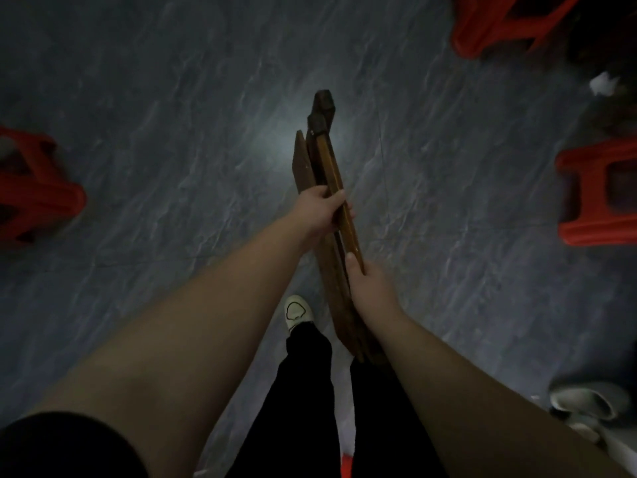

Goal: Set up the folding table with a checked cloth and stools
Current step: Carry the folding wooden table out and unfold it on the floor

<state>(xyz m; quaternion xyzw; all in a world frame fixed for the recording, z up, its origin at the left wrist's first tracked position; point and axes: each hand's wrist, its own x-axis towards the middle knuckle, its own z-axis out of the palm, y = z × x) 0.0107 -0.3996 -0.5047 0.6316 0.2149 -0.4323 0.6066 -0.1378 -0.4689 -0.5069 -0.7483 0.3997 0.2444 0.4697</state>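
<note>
The folded wooden table (319, 157) is a flat brown bundle of board and legs, seen edge-on and pointing away from me above the floor. My left hand (322, 210) is wrapped around its middle. Nearer to me, my right hand (367, 286) grips the lighter leg bar. Three red plastic stools stand around: one at the left edge (38, 191), one at the right edge (596, 194), one at the top right (499, 25). No checked cloth shows.
Grey marbled floor tiles (172, 132) fill the view in dim light. My white shoe (297, 311) and black trousers are below the table. A crumpled white scrap (604, 83) lies at the upper right, and pale slippers (582, 405) at the lower right.
</note>
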